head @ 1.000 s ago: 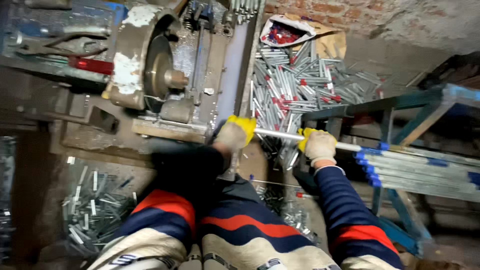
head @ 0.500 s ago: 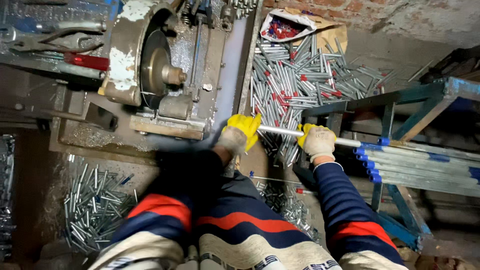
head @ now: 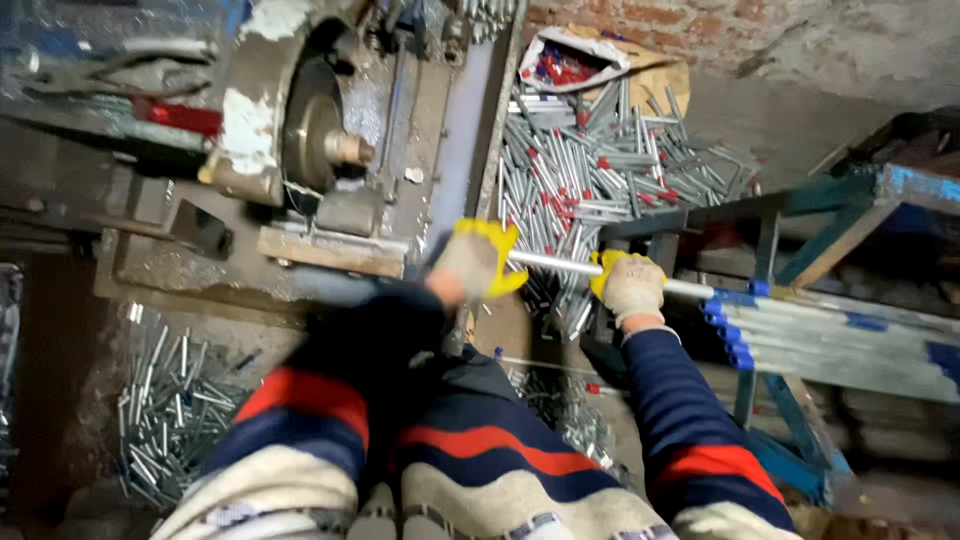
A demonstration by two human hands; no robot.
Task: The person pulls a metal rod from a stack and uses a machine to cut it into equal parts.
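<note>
Both my hands wear yellow-and-grey work gloves and grip one long silver metal tube (head: 555,265) that runs level from left to right. My left hand (head: 470,262) holds the tube's left end beside the edge of a grimy metal cutting machine (head: 310,150). My right hand (head: 628,286) holds the tube further right, just before a stack of long silver tubes with blue end caps (head: 830,335) on a blue metal rack (head: 790,215). My sleeves are dark blue with red stripes.
A heap of short cut tube pieces (head: 600,170), some with red caps, lies beyond my hands below a brick wall. A bag of red caps (head: 565,60) sits at its far end. More short pieces (head: 165,410) lie on the floor at the lower left.
Both hands have stayed on the tube. The view has tilted a little, so the machine and heap sit slightly higher in the picture.
</note>
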